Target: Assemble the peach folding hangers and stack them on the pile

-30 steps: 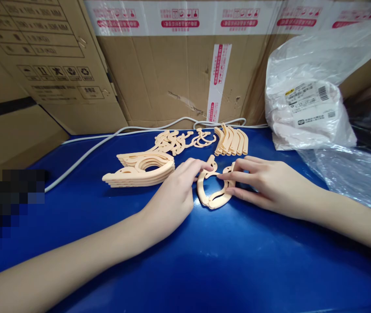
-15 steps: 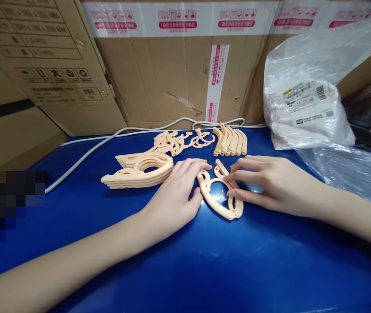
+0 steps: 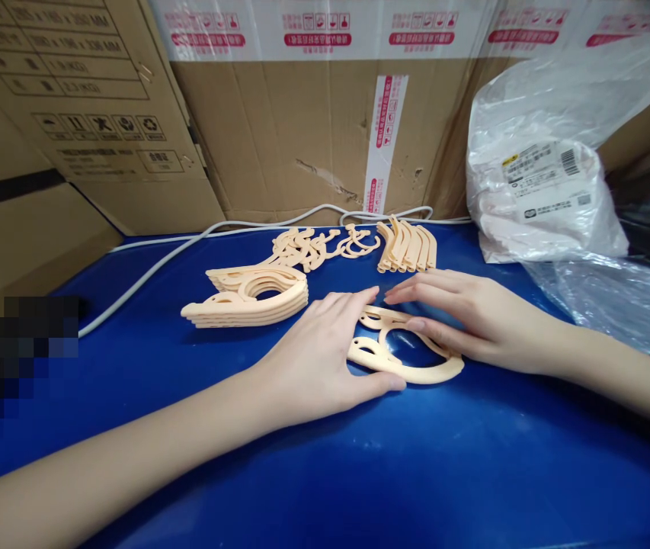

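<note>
A beige plastic folding hanger (image 3: 430, 374), without a hook that I can see, lies folded on the blue table between my hands. My left hand (image 3: 330, 358) grips its left end, with the thumb along the near side and the fingertips at the far side. My right hand (image 3: 462, 316) is over its far right part; the thumb touches the rim of the round opening and the fingers reach past the far arm. Left of my hands is a neat stack of similar folded hangers (image 3: 250, 305). Loose beige hooks (image 3: 307, 248) and a row of curved hanger arms (image 3: 408, 245) lie behind.
A white cable (image 3: 158, 278) runs along the back of the blue table (image 3: 359, 480). Cardboard boxes (image 3: 279, 130) stand behind and at the left. A clear plastic bag with a label (image 3: 542, 191) is at the back right, its loose film spreading over the table.
The folded hanger has turned on the table, so its two arm ends now point left instead of away from me. My left hand has closed around those ends.
</note>
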Tool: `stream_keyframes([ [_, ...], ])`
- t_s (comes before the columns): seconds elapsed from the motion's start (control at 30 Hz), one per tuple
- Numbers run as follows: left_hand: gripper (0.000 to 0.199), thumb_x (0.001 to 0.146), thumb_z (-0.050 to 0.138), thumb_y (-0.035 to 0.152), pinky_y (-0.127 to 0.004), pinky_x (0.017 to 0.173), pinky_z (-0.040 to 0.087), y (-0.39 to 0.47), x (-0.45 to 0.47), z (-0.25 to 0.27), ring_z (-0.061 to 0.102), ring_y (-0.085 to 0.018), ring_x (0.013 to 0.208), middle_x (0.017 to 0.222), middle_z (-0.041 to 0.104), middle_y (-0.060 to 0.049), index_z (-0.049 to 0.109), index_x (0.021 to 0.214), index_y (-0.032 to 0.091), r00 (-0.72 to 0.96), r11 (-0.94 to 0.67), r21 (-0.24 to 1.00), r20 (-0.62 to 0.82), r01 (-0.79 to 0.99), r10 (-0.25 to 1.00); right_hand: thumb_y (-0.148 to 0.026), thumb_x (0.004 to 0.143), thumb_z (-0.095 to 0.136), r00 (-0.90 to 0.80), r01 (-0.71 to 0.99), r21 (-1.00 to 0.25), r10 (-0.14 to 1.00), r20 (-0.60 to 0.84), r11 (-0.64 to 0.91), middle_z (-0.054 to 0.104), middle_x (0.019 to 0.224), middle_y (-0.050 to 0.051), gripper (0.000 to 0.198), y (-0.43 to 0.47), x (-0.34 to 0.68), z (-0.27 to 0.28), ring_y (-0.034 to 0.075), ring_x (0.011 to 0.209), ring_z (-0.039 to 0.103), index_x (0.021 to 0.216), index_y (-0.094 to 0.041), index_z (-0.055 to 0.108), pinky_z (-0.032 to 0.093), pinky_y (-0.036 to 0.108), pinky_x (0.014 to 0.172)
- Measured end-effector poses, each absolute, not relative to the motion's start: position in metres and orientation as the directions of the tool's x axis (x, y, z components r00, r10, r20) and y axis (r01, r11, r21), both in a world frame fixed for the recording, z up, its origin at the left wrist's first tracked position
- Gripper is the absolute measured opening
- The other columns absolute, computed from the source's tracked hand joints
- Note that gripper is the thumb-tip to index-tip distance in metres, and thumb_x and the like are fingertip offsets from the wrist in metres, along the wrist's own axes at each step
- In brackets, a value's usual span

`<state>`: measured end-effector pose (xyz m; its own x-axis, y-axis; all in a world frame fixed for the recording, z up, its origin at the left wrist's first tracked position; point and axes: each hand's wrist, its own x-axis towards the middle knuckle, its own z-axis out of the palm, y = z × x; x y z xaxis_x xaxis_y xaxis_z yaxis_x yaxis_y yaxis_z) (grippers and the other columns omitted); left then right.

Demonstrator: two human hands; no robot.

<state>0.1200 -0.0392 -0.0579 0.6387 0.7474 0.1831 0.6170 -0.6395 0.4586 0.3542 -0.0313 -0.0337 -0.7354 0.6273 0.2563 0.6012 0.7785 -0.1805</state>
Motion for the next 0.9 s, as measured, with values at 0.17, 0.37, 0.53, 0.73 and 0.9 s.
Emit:
stream_keyframes([
  [0.17, 0.076, 0.072, 0.072, 0.062, -0.049, 0.098, 0.036, -0.0408, 0.1226, -0.0528, 0.052, -0.03, 0.112, 0.127, 0.06, -0.01, 0.051, 0.13, 0.017, 0.681, -0.71, 0.37, 0.23, 0.599, 0.695, -0.037, 0.099, 0.041, -0.681, 0.671, -0.096, 0.663, 0.312, 0.735, 0.068, 0.11, 0.011, 0.033, -0.0264, 0.3578, -0.0347, 0.024, 0.101, 0.062, 0.115, -0.016, 0.062, 0.047, 0.038, 0.085],
  [0.37, 0.071, 0.074, 0.071, 0.061, -0.042, 0.09, 0.036, -0.0449, 0.1216, -0.0526, 0.052, -0.028, 0.105, 0.119, 0.061, -0.01, 0.052, 0.125, 0.015, 0.69, -0.779, 0.253, 0.363, 0.574, 0.626, -0.048, 0.097, 0.041, -0.532, 0.767, -0.307, 0.826, 0.186, 0.563, 0.064, 0.074, 0.002, 0.04, -0.0242, 0.3615, -0.0317, 0.016, 0.067, 0.057, 0.085, -0.018, 0.065, 0.041, 0.029, 0.062],
  [0.53, 0.073, 0.077, 0.068, 0.06, -0.042, 0.093, 0.034, -0.0458, 0.1197, -0.0526, 0.052, -0.029, 0.11, 0.122, 0.058, -0.011, 0.051, 0.129, 0.011, 0.628, -0.761, 0.192, 0.46, 0.62, 0.628, -0.06, 0.089, 0.049, -0.512, 0.648, -0.709, 0.848, -0.136, 0.277, 0.046, 0.059, -0.003, 0.048, -0.0242, 0.3613, -0.0278, 0.01, 0.053, 0.037, 0.068, -0.018, 0.056, 0.025, 0.026, 0.048],
  [0.73, 0.077, 0.078, 0.066, 0.063, -0.043, 0.093, 0.032, -0.046, 0.1197, -0.0533, 0.052, -0.029, 0.113, 0.125, 0.058, -0.012, 0.049, 0.131, 0.01, 0.638, -0.767, 0.136, 0.476, 0.627, 0.605, -0.057, 0.083, 0.061, -0.539, 0.506, -0.862, 0.793, -0.283, 0.036, 0.036, 0.058, -0.006, 0.041, -0.0234, 0.3609, -0.0288, 0.008, 0.05, 0.026, 0.073, -0.017, 0.059, 0.014, 0.026, 0.047],
  [0.9, 0.079, 0.078, 0.066, 0.063, -0.041, 0.094, 0.033, -0.0458, 0.1196, -0.0551, 0.052, -0.028, 0.114, 0.127, 0.057, -0.012, 0.048, 0.133, 0.009, 0.65, -0.781, 0.121, 0.484, 0.613, 0.585, -0.054, 0.082, 0.064, -0.532, 0.488, -0.873, 0.793, -0.298, -0.001, 0.035, 0.057, -0.006, 0.037, -0.0238, 0.3601, -0.0312, 0.007, 0.05, 0.025, 0.075, -0.017, 0.062, 0.014, 0.026, 0.047],
])
